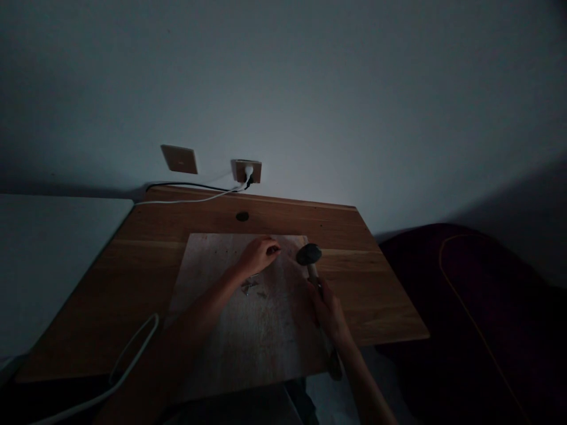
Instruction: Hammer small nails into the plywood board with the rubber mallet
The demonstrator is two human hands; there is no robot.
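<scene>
My right hand (328, 308) is wrapped round the handle of a hammer (309, 255), whose dark head hovers over the far right part of a pale wooden board (266, 336). My left hand (259, 254) rests on the far part of the board, its fingers pinched together on something small I cannot make out, just left of the hammer head. A few small dark bits (248, 287) lie on the board under my left wrist.
The board lies on a brown wooden table (142, 260) against a white wall. A white cable (133, 360) loops at the near left. A plug sits in a wall socket (248, 170), beside a switch plate (179, 159). A dark seat (465, 313) stands at right.
</scene>
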